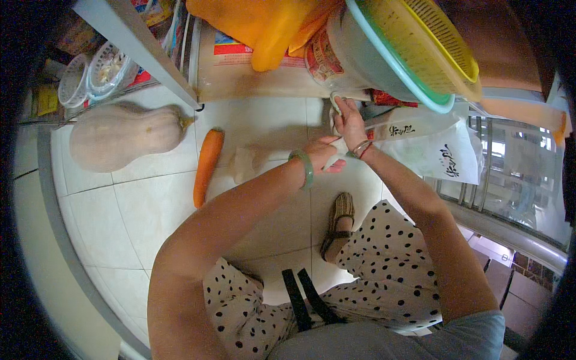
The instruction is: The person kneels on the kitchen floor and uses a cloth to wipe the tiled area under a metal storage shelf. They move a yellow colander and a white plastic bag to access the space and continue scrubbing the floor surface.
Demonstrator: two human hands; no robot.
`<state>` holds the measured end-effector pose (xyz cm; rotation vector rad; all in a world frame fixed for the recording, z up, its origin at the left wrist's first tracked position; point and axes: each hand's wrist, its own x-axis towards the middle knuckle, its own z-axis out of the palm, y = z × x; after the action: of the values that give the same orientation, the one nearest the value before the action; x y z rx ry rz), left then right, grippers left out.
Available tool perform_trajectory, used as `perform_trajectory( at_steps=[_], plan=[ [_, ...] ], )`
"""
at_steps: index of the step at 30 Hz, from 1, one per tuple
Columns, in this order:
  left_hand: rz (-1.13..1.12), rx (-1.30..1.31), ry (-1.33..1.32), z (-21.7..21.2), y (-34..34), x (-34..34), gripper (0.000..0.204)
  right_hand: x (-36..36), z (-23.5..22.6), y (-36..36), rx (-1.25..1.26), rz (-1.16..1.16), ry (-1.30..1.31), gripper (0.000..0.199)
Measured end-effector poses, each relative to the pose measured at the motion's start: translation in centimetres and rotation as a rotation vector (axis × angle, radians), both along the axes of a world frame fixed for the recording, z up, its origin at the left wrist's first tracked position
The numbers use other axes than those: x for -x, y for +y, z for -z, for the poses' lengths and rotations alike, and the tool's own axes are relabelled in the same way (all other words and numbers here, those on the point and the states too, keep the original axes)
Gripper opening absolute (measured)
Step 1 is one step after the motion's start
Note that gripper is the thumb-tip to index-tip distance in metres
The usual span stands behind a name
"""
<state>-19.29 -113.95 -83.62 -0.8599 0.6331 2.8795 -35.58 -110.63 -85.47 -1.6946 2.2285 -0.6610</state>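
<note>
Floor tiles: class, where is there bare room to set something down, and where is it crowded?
Bare tiles lie below the squash and left of the carrot. Another patch lies between the carrot and the sandal. Crowded: the top right, where both hands work beside the bucket and bags.

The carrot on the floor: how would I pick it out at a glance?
Start at the pale tiled floor left of the person's hands. A big beige butternut squash lies there; just to its right lies the carrot, lengthwise. It is the only slim, bright orange thing on the tiles.
</note>
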Motion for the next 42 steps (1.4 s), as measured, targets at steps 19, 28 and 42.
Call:
perform_trajectory(
  at_steps=[19,28,42],
  plan=[
    [0.009,0.056,-0.094,-1.0,1.0,0.3,0.047,0.4,-1.9,-0.1,-0.128,-0.119,0.198,0.045],
    [0.017,0.201,0.049,0.0,0.2,-1.4,0.046,-1.7,-1.0,-1.5,-0.165,-0.086,0.078,0.043],
    [-0.175,-0.124,-0.014,0.8,-0.2,-3.0,0.037,-5.0,-1.6,-5.6,-0.028,-0.302,0.381,0.036]
  ],
)
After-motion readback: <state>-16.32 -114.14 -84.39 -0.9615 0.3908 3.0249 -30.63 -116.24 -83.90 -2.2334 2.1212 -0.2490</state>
